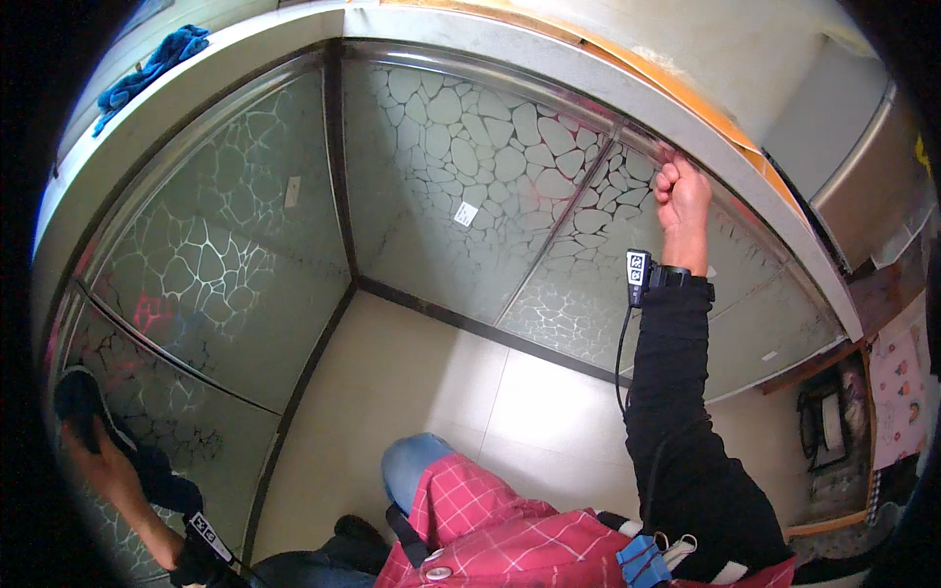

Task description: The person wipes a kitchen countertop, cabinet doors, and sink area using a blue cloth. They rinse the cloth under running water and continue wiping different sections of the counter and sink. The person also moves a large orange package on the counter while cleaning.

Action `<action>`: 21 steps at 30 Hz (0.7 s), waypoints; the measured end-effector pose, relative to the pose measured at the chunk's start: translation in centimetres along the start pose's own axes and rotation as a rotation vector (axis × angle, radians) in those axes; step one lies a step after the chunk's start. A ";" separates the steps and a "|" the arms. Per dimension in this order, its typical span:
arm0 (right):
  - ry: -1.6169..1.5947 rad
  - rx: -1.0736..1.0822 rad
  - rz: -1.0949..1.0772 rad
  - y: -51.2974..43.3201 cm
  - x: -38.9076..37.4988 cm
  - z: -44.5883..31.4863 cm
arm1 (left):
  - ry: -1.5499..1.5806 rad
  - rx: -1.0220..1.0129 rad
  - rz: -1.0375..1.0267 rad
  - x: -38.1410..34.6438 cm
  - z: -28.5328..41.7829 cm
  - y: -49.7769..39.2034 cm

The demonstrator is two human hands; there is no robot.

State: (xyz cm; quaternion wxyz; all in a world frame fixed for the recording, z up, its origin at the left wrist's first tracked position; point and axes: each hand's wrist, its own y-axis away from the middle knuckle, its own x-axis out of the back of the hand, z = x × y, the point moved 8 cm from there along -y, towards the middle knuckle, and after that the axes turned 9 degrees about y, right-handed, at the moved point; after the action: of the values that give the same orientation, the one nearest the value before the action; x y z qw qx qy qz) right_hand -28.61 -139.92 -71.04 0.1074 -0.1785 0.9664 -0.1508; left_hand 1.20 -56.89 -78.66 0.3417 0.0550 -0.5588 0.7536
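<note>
My left hand (103, 459) is at the lower left, shut on a dark blue cloth (82, 397) that lies against a cabinet's patterned glass door panel (184, 434). Part of the cloth hangs below the hand along the glass. At the upper right, my right hand (684, 191) has curled fingers at the metal top rail of another patterned glass panel (621, 184), just under the counter edge. Whether its fingertips hold anything is hidden. Both wrists carry a strapped device.
A blue cloth (154, 73) lies on the white counter edge (242, 33) at the upper left. A grey metal appliance (845, 140) stands at the upper right. An open shelf compartment (831, 441) is on the right. Pale floor tiles (367, 382) lie below the cabinets.
</note>
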 end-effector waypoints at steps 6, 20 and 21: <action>-0.001 0.006 -0.011 0.4 -0.2 0.1 | 0.165 0.028 -0.072 -0.3 1.0 -0.1; 0.249 -0.153 -0.859 22.4 -17.7 17.0 | 0.560 0.578 -0.631 2.2 9.8 15.4; 0.251 -0.207 -1.017 26.8 -19.5 18.1 | 0.740 0.757 -0.679 2.6 10.6 17.3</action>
State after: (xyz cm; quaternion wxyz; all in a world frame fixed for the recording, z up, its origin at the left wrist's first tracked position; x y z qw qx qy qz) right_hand -14.50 -113.26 -93.75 -0.1141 -0.6144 0.7732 -0.1079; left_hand -13.98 -67.46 -87.47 0.6895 0.0819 -0.0495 0.7179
